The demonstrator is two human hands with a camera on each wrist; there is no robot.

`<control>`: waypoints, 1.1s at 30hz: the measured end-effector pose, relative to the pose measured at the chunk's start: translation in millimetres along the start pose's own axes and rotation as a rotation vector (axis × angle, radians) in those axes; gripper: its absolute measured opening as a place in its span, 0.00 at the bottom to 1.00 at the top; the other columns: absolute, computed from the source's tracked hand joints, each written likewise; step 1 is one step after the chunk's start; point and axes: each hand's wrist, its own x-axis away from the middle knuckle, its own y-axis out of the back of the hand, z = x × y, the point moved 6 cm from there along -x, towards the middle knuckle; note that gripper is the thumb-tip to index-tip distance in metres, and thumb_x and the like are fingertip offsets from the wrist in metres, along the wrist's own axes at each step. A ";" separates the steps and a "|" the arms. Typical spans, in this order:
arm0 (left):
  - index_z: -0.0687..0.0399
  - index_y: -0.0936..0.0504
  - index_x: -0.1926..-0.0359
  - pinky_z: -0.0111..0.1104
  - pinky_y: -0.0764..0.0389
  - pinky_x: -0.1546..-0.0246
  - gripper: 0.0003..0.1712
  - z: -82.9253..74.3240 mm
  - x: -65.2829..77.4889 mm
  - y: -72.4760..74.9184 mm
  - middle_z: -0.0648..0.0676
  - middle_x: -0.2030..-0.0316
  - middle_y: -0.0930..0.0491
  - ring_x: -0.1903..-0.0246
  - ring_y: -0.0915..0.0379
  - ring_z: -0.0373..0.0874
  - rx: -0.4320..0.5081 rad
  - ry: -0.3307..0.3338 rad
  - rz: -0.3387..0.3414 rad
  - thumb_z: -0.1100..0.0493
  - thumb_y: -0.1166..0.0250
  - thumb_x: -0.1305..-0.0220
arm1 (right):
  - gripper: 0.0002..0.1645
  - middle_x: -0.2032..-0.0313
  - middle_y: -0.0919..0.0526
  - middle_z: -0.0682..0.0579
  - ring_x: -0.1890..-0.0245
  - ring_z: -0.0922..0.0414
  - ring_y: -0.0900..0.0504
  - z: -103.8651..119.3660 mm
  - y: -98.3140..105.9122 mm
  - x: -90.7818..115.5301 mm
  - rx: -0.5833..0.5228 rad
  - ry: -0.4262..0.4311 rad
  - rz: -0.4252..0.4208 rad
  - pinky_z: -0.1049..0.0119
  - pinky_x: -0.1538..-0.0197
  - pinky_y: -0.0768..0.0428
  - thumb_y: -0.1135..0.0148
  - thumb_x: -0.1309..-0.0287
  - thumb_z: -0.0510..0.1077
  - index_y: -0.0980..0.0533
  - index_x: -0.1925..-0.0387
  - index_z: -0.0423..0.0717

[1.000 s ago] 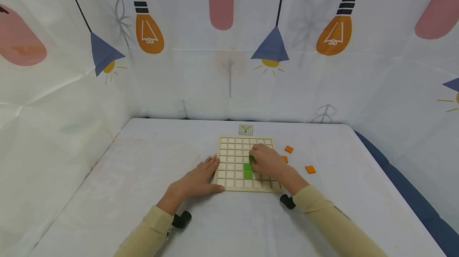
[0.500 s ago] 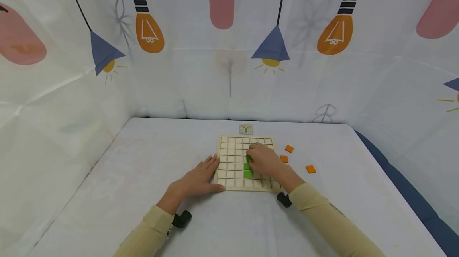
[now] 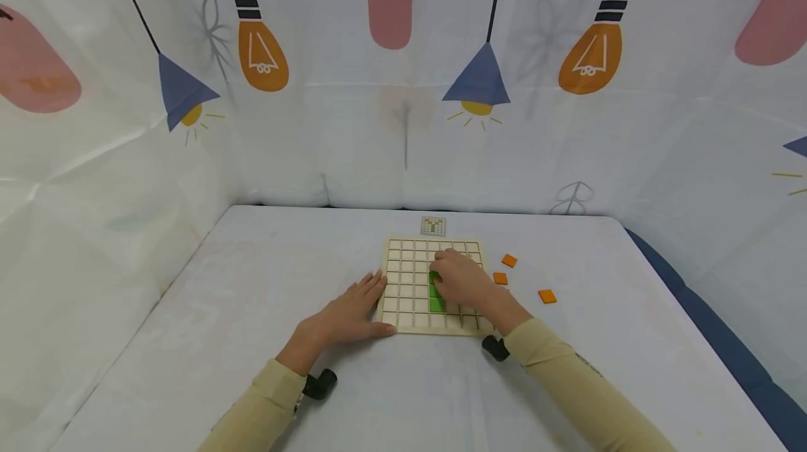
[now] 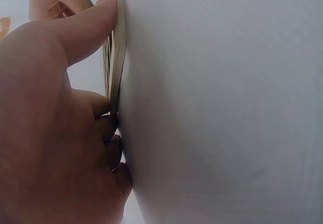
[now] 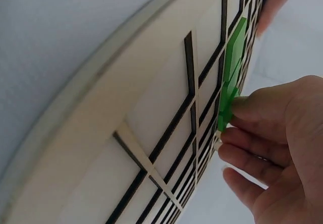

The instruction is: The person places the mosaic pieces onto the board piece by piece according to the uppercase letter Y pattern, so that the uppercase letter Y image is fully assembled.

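Observation:
A wooden grid board [image 3: 403,277] lies in the middle of the table. Green tiles [image 3: 435,300] sit in a column in its lower middle. My right hand [image 3: 463,280] is over the board, its fingertips pinching a green tile [image 5: 225,108] at the cell just above that column; the tile stands slightly tilted against the board [image 5: 151,113]. The hand hides part of the column. My left hand [image 3: 349,315] lies flat on the table, fingers against the board's left edge [image 4: 117,57] and thumb [image 4: 86,27] along its front corner.
Three orange tiles [image 3: 508,261] [image 3: 500,278] [image 3: 547,296] lie on the table right of the board. A small pattern card [image 3: 433,226] sits just behind the board. White printed cloth walls enclose the table on three sides; a dark blue edge runs down the right.
My right hand has shifted a little left and farther up the board with the green tile, bringing it over the cell above the two placed green tiles. The left hand has stayed still.

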 end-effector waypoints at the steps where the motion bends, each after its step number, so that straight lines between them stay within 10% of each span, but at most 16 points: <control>1: 0.55 0.55 0.21 0.48 0.51 0.21 0.57 0.3 0.0 -0.1 0.54 0.20 0.59 0.20 0.65 0.51 0.001 0.001 -0.002 0.30 0.41 0.36 | 0.09 0.66 0.21 0.55 0.67 0.59 0.30 0.1 -0.7 -0.7 0.005 0.003 0.003 0.66 0.61 0.26 0.41 0.34 0.39 0.15 0.62 0.46; 33: 0.59 0.54 0.21 0.53 0.51 0.22 0.58 -1.5 0.7 2.0 0.59 0.21 0.56 0.21 0.64 0.56 0.029 -0.037 -0.019 0.30 0.42 0.36 | 0.10 0.70 0.25 0.54 0.69 0.58 0.33 4.9 1.7 5.1 0.075 0.111 -0.054 0.62 0.58 0.26 0.41 0.35 0.35 0.15 0.66 0.44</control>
